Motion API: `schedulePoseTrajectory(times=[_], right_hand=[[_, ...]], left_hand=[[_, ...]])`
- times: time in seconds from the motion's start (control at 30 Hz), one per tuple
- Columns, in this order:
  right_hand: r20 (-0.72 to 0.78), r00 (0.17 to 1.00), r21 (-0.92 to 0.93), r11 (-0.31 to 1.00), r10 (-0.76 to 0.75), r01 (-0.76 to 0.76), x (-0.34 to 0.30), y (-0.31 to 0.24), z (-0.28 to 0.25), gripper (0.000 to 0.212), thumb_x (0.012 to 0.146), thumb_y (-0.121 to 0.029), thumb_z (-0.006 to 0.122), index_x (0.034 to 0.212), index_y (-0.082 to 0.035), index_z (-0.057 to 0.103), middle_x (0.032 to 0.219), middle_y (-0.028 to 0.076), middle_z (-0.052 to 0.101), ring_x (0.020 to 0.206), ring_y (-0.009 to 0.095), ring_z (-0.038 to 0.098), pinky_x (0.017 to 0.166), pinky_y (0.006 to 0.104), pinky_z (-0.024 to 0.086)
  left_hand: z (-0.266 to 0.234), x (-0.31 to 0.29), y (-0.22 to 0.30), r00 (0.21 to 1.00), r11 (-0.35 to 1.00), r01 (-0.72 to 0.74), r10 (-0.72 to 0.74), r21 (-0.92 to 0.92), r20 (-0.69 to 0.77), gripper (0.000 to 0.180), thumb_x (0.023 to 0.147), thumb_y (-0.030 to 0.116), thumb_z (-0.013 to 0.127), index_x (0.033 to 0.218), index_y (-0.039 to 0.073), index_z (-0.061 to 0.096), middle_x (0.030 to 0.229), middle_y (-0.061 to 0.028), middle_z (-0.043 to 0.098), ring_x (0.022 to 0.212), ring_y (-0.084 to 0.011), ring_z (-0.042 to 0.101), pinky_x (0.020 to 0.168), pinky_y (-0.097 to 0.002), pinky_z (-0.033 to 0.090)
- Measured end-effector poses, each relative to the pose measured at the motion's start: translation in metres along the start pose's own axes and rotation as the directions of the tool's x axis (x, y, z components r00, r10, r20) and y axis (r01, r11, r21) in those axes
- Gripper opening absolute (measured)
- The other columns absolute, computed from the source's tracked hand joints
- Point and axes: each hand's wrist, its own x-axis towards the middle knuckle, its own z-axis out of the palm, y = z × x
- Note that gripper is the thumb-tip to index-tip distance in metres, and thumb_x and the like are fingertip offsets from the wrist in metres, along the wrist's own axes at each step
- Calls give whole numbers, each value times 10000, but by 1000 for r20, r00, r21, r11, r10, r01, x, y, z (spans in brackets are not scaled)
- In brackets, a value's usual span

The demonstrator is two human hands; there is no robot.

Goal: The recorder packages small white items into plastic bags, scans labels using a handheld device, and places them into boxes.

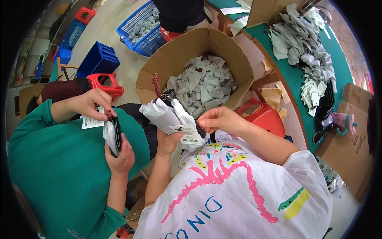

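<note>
My left hand [168, 142] is closed around a white paper-wrapped bundle [159, 113] with black parts and a red braided cord standing up from its top. A white printed tag [187, 134] hangs over the front of the bundle, by my thumb. My right hand [223, 120] is at the bundle's right side, thumb and fingers pinched together near a black edge. What lies between those fingertips is hidden. Close by on the left, a co-worker in a green shirt holds a black flat item [117, 133] with white paper, a red cord and a tag in both hands.
Ahead stands a large cardboard box [159, 63] holding many paper-wrapped pieces. A red stool [264, 117] is at its right, beside a green table [282, 67] with heaped wrapped pieces and a pink cup [342, 120]. Blue baskets [129, 24] and crates [97, 59] are on the floor.
</note>
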Motion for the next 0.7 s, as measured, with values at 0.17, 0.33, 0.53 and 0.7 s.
schedulePoseTrajectory(times=[0.17,0.33,0.53,0.7], right_hand=[[85,982,-175,968,-167,179,-15,-21,1,170,820,-147,627,932,-19,619,769,3,601,668,54,535,582,208,446],[-14,950,-276,915,-311,295,-20,-45,-16,138,847,-95,575,951,-14,616,736,4,585,637,57,529,584,209,439],[193,800,-210,772,-569,600,-28,-94,27,119,861,-104,553,927,-13,593,807,33,603,751,89,577,684,225,479],[74,800,-7,802,-596,598,-26,-115,28,118,859,-143,552,923,-43,552,862,53,602,845,172,622,688,274,514]], left_hand=[[3,1,2,1000,1000,-2,2,-24,-10,682,590,92,780,1176,43,434,1040,-32,555,946,-172,562,826,-309,456],[8,4,-5,1000,1000,-17,17,19,-8,697,585,102,785,1180,38,427,1030,-30,555,941,-159,556,822,-301,455],[11,7,-2,998,969,-41,27,244,60,753,589,102,781,1216,32,371,1059,-51,539,968,-163,545,841,-303,447],[21,11,-4,997,979,-45,32,199,71,797,593,94,774,1247,35,321,1109,-62,509,994,-169,532,852,-306,443]])
